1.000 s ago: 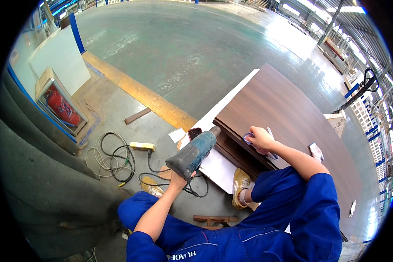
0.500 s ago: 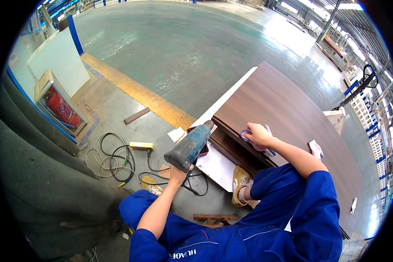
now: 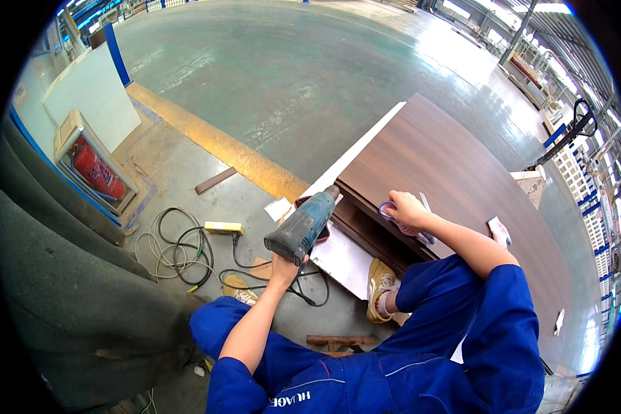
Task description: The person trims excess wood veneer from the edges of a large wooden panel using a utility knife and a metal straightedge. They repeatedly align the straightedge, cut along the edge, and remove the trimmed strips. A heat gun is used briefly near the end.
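Far left, a red fire extinguisher [image 3: 93, 170] is lying in its pale boxy holder by the wall, with a white board [image 3: 90, 102] leaning just beyond it. Moving right, a tangle of black and grey cable [image 3: 176, 247] is sitting on the grey concrete floor [image 3: 269, 69], running to a yellowish power strip [image 3: 223, 227], and a short brown wood offcut [image 3: 214, 180] is lying near the yellow floor stripe [image 3: 217, 146].

Then there's my left hand [image 3: 283, 268], fingers wrapped tight around the handle of a teal-and-grey electric power tool [image 3: 303, 223]. I'm holding it up off the floor, its nose pointing far-right at the near-left corner of the big dark brown wood-grain panel [image 3: 455, 165], which is resting on a white-edged board [image 3: 345, 259].

To the right, my right hand [image 3: 406, 208] is resting on top of that panel near its edge, fingers curled around a small blue-rimmed thing [image 3: 386, 210]; can't tell exactly what it is. My yellow shoe [image 3: 379, 286] is tucked under the panel's near edge.
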`<state>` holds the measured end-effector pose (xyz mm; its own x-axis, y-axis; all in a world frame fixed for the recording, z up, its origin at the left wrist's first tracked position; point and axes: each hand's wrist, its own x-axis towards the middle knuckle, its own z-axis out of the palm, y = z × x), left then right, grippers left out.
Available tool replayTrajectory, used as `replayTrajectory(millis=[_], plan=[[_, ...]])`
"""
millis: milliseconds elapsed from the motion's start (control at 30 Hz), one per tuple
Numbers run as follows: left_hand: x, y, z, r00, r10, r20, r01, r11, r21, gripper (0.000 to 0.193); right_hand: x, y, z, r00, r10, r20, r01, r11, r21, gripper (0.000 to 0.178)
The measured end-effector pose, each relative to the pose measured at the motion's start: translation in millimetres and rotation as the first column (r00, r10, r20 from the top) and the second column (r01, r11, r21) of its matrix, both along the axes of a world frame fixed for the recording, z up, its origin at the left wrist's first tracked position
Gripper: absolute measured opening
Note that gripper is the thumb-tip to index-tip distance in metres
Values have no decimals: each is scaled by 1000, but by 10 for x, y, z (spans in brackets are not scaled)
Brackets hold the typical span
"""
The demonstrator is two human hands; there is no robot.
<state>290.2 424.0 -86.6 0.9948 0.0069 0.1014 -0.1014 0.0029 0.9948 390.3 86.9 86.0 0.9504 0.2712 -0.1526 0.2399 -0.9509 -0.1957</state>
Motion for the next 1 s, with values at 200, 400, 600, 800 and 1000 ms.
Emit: replayTrajectory(millis=[200, 400, 600, 800, 1000], plan=[[1, -58, 53, 979, 99, 175, -112, 992, 64, 14, 23, 151, -143, 997, 37, 66, -36, 999, -17, 29], [-21, -10, 70, 980, 87, 179, -108, 988, 112, 28, 207, 320, -311, 991, 40, 127, -41, 999, 7, 29], [-92, 48, 337, 992, 54, 117, -72, 985, 156, 60, 274, 409, -360, 990, -10, 138, 5, 999, 37, 25], [-91, 88, 248, 999, 44, 29, -47, 995, 91, 52, 578, 720, -459, 983, -22, 184, 10, 998, 68, 26], [-120, 88, 440, 992, 79, 101, -93, 986, 137, 46, 784, 911, -519, 983, -53, 174, 41, 997, 69, 28]])
